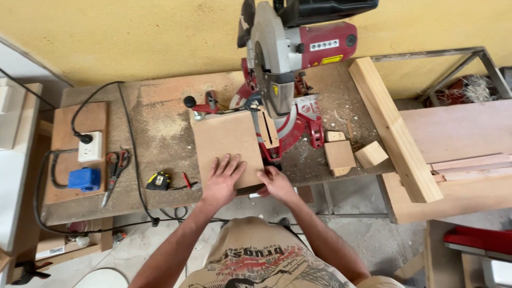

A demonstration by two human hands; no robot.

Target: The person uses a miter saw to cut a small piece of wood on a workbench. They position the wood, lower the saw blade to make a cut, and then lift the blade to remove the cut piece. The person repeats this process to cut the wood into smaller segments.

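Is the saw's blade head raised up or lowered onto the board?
Raised: the saw head sits tilted up at the wall, blade clear above the flat board.

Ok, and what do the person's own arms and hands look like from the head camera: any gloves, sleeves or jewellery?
Both arms are bare from the shirt to the fingertips. The left hand and the right hand wear no gloves, and no rings, watch or wristband show. No long sleeves; the only clothing visible is a beige T-shirt with a red and black print on the front.
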